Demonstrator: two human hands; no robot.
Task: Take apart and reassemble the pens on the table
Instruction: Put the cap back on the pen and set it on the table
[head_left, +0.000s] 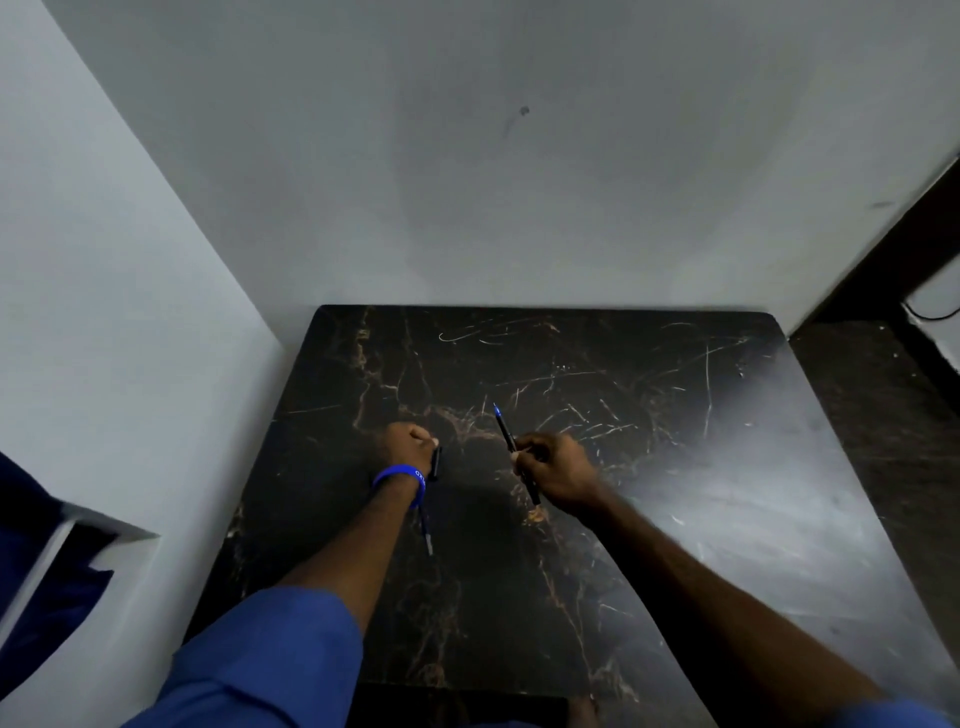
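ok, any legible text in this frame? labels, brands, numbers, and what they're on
Blue wristband on the left hand: white lettering, too small and blurred to read.
Pen in the right hand: no print can be made out.
Small dark piece at the left hand: none visible.
Table: scratches only, no text.

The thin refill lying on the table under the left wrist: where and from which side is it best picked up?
Pinch the refill on its exposed near half, coming from above and its right side. It lies flat on the table, and its far end is hidden under the left hand and wristband.
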